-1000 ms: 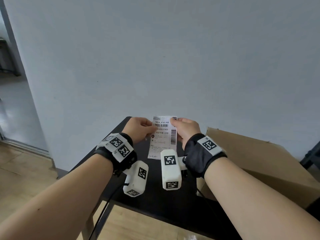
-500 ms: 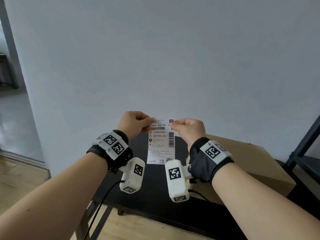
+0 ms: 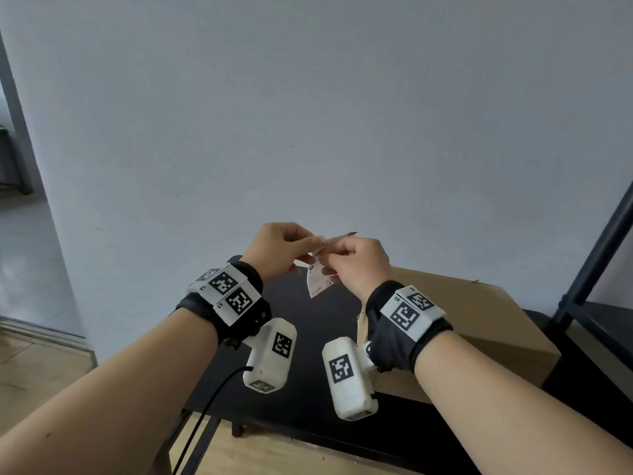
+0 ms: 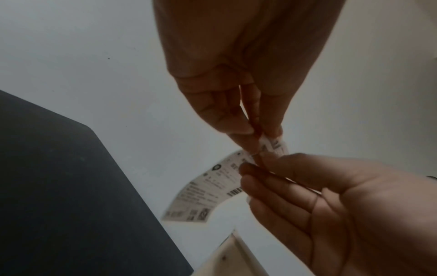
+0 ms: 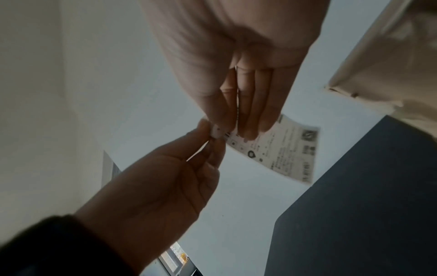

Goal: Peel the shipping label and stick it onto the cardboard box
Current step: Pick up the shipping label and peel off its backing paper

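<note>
Both hands [image 3: 322,255] pinch the shipping label [image 3: 317,282] above the closed cardboard box [image 3: 479,323].

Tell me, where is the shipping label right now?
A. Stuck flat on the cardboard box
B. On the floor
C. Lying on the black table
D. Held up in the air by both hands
D: the left hand and right hand both pinch the top of the shipping label, which hangs above the black table, clear of the cardboard box.

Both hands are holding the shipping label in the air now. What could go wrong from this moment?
1. The left hand and right hand pinch the same top end of the shipping label, so pulling unevenly may tear it.
2. The label hangs curved and free, so it may fold onto itself.
3. It is held left of the cardboard box, so it may land crooked.
</note>
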Available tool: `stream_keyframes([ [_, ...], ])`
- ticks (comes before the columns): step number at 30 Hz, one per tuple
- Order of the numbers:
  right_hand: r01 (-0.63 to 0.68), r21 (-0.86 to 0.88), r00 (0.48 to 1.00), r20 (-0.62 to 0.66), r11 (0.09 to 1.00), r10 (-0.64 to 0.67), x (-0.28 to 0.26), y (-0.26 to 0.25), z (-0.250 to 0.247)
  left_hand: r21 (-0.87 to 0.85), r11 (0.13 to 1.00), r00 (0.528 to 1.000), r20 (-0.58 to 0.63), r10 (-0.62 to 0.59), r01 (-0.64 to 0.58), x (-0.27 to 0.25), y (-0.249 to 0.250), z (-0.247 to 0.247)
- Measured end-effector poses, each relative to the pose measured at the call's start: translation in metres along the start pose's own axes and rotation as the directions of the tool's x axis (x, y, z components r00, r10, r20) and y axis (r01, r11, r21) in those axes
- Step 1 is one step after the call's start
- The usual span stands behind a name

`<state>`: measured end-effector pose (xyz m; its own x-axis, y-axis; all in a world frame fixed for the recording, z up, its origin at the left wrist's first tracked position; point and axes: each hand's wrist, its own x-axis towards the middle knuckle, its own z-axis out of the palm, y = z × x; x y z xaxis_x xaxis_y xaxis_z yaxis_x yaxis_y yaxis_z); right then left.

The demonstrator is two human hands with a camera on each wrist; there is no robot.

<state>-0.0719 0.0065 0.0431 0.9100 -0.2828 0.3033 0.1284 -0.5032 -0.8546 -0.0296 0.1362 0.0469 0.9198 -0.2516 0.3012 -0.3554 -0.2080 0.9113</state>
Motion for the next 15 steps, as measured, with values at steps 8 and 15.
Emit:
stream_keyframes([
  [8,0.013,0.111,1.0,-0.013,0.994,-0.012,0.0023,0.0027,-0.0018,-0.019,1.0,1.0,0.007,-0.005,0.005,0.0002,-0.0001,0.0003],
  [15,0.006,0.151,1.0,-0.001,0.988,-0.006,0.0055,0.0073,0.0009,-0.044,0.999,1.0,0.019,-0.016,0.017,0.0004,-0.0038,-0.0033],
])
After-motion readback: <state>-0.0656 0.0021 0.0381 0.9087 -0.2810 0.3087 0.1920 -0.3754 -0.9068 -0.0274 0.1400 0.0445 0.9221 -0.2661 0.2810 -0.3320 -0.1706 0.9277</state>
